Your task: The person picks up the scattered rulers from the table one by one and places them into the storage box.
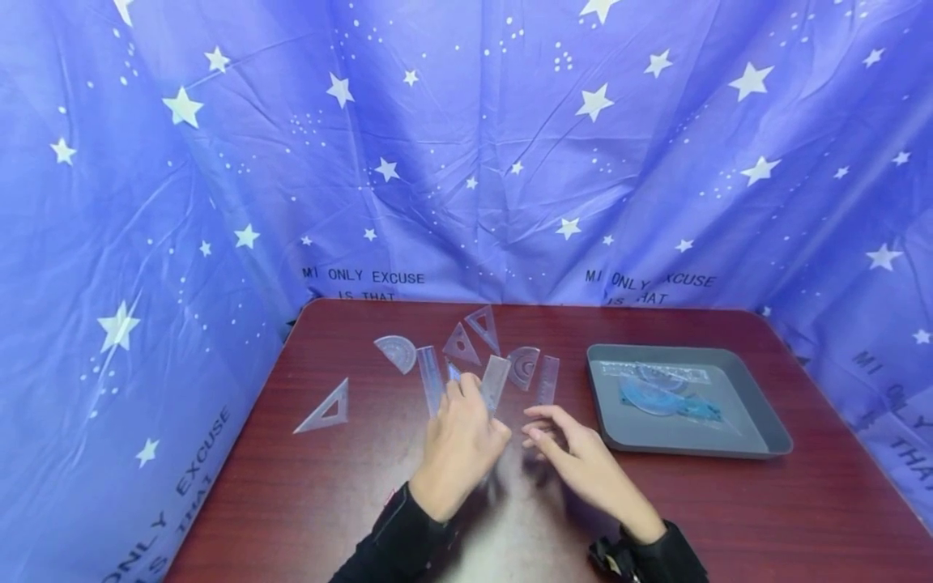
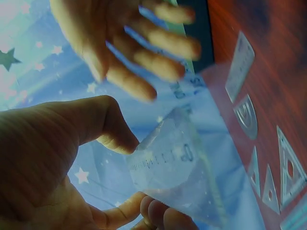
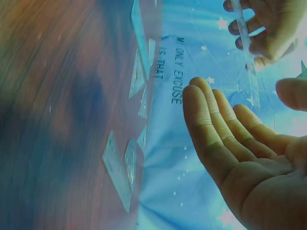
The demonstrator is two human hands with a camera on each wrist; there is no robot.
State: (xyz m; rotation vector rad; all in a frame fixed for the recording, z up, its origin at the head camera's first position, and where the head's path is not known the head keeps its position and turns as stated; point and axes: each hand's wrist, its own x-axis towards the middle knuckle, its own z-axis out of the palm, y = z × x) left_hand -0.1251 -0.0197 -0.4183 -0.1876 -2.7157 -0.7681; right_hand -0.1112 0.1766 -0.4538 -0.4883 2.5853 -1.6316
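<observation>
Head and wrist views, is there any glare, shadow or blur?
Head view: pale glare on the table, soft shadow by the right hand; left wrist: the left hand darkly shaded against a brighter curtain; right wrist: table grain blurred.

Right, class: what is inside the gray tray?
The gray tray holds a clear ruler and overlapping blue translucent pieces, one rounded. Where they overlap, what lies lowest is covered and can't be told.

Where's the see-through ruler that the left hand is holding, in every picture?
Head: the see-through ruler is just below and right of the middle, in the left hand.
Left wrist: below the middle, big and close.
Right wrist: upper right, a thin strip.
Shared landmark: the right hand shows in all three.
</observation>
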